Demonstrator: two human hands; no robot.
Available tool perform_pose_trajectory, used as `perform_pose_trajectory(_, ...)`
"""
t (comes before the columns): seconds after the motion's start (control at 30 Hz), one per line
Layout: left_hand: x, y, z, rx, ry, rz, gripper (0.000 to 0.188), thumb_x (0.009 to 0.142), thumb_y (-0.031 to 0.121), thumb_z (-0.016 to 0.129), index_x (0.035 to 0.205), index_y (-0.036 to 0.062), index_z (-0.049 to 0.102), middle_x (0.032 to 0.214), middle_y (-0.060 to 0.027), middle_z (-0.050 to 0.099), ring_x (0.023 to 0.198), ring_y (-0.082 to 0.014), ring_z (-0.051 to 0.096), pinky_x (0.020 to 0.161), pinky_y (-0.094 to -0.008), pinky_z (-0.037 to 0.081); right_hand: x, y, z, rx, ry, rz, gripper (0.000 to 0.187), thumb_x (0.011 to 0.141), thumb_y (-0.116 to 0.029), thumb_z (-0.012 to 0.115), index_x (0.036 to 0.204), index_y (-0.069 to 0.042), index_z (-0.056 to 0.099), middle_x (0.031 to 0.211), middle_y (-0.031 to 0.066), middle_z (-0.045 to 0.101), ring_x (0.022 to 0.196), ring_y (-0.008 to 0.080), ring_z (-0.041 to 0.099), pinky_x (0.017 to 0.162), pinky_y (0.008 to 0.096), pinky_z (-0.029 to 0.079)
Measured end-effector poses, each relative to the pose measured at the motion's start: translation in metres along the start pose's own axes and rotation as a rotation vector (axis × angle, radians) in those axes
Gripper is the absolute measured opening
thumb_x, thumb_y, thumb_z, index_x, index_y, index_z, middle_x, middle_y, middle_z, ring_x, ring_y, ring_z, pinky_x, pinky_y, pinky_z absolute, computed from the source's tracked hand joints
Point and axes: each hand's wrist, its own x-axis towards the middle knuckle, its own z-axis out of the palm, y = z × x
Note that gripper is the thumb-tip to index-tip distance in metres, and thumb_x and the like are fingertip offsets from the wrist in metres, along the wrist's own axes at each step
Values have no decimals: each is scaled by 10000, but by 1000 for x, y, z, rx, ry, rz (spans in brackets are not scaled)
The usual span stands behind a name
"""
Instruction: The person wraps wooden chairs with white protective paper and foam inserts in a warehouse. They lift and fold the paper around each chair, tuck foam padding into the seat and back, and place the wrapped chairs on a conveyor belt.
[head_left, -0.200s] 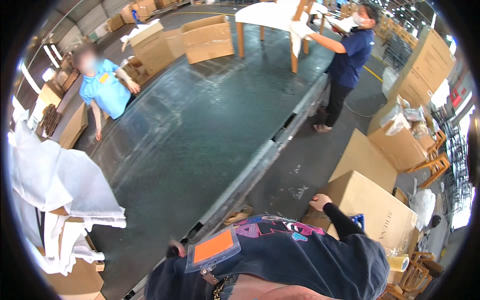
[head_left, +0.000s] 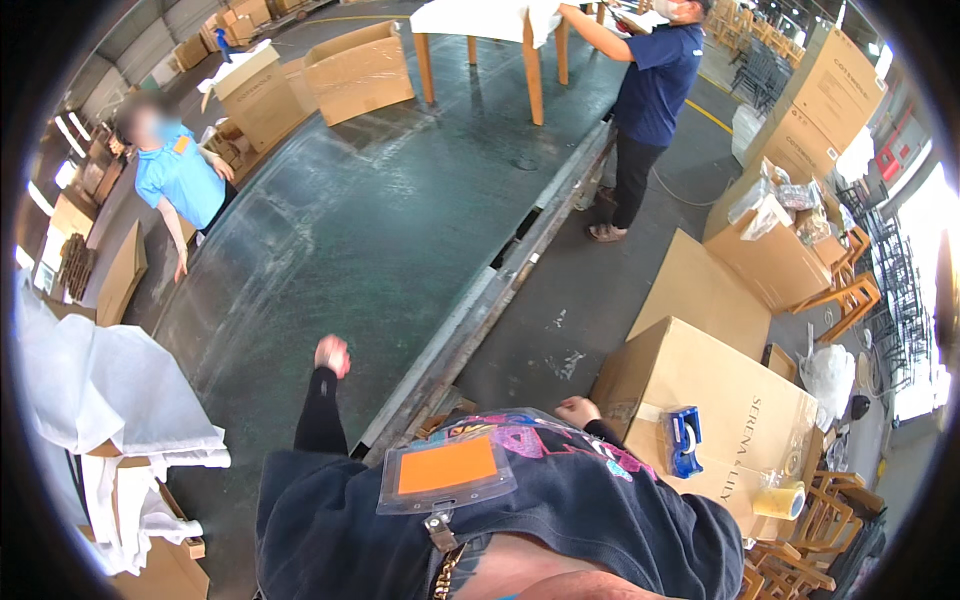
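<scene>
My left hand (head_left: 332, 356) hangs over the dark green conveyor belt (head_left: 400, 230), its fingers loosely curled with nothing visible in them. The black-sleeved forearm reaches out over the belt's near edge. My right hand (head_left: 577, 411) is held close in front of my body, just left of a large cardboard box (head_left: 725, 400); its fingers are bent in and no object shows in them. On that box lie a blue tape dispenser (head_left: 685, 442) and a roll of clear yellowish tape (head_left: 780, 501).
Across the belt stands a person in light blue (head_left: 185, 175). Farther along, a person in navy (head_left: 655, 95) handles a white-covered wooden-legged piece of furniture (head_left: 535, 75). An open carton (head_left: 360, 75) sits on the belt. White wrapping (head_left: 120, 385) fills the left; cartons (head_left: 770, 230) line the right.
My left hand has swung forward from beside my body to above the belt. My right hand has drawn back and left from the box. My view has turned, showing more of the box top.
</scene>
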Motion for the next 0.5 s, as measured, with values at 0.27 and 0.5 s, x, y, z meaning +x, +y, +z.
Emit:
perform_pose_trajectory(0.27, 105, 32, 196, 999, -10, 308, 316, 844, 222, 670, 1132, 95, 648, 1159, -137, 674, 1136, -312, 627, 966, -417, 504, 28, 45, -24, 449, -80, -194, 469, 905, -374, 710, 1215, -23, 678, 1053, 119, 743, 905, 217, 720, 822, 337, 558)
perform_pose_trajectory(0.5, 130, 0, 261, 1242, 144, -130, 664, 834, 218, 647, 1438, 69, 415, 1440, -233, 446, 1351, -394, 455, 1108, -482, 420, 123, 2, -124, 906, -21, 30, 391, 990, -219, 649, 1301, 9, 582, 994, 65, 701, 771, 101, 667, 634, 231, 520)
